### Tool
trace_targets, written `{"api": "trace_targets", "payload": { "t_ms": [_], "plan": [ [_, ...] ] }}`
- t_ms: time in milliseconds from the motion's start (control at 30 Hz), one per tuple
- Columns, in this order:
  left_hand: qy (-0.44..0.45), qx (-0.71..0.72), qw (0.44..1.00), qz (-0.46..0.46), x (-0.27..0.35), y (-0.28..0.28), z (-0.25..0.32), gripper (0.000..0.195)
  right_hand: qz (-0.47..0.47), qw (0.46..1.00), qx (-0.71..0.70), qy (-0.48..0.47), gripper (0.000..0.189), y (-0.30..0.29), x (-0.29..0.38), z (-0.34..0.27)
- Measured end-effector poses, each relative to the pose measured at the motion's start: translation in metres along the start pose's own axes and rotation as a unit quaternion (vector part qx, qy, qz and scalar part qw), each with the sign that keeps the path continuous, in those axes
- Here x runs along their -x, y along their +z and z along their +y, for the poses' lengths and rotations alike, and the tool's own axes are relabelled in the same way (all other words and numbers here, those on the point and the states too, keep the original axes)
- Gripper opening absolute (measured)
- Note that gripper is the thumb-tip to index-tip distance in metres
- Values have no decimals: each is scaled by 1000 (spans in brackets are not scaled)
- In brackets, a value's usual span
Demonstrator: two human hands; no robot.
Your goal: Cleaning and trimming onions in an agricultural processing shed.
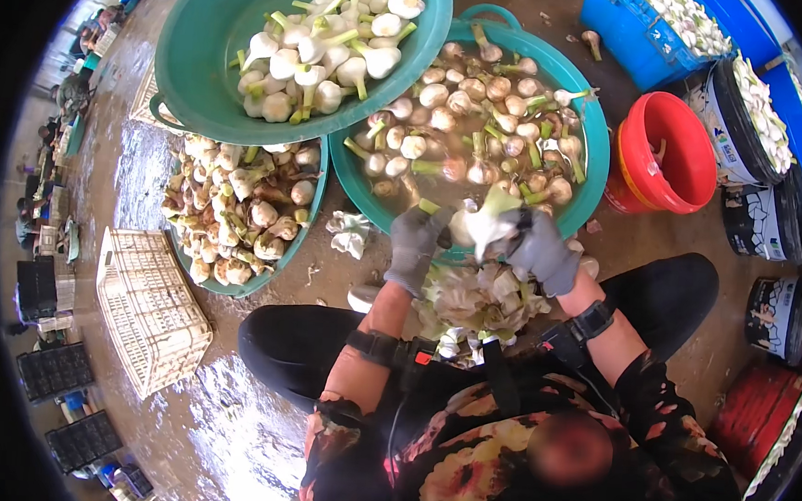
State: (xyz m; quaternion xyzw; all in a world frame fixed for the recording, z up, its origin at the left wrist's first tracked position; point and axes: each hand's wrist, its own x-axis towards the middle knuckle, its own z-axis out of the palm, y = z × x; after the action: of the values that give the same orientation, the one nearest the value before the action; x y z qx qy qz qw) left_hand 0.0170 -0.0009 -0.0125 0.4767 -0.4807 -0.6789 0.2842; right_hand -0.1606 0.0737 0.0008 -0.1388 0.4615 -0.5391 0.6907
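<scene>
My left hand (415,246), in a grey glove, is closed around a garlic stalk, its cut green end (429,206) poking out above the fingers. A pale garlic bulb (462,228) sits between both hands. White garlic skin (496,218), blurred, hangs from my gloved right hand (542,249), whose fingertips are partly hidden by it. Both hands are over the near rim of a green basin (593,173) of murky water, where many unpeeled garlic bulbs (442,119) float. Beneath my hands, between my legs, lies a heap of peeled skins (484,297).
At upper left, a tilted green tub (199,52) holds clean white garlic (313,56). Below it is a basin of dirty garlic (231,206), beside a cream plastic crate (153,311). A red bucket (679,154), a blue crate (634,41) and black buckets (768,211) stand to the right.
</scene>
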Motion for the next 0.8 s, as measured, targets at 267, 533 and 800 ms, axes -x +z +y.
{"api": "trace_targets", "payload": {
  "t_ms": [267, 533, 800],
  "plan": [
    [129, 169, 968, -134, -20, -38, -18, 34, -115, 956, -265, -53, 31, -17, 40, -35],
    [221, 519, 820, -97, -9, -48, 167, 57, -73, 650, 755, 43, 43, -47, 15, -23],
    [25, 387, 908, -161, 20, -27, 75, 38, 160, 397, 903, -25, 28, -62, -63, -16]
  ]
}}
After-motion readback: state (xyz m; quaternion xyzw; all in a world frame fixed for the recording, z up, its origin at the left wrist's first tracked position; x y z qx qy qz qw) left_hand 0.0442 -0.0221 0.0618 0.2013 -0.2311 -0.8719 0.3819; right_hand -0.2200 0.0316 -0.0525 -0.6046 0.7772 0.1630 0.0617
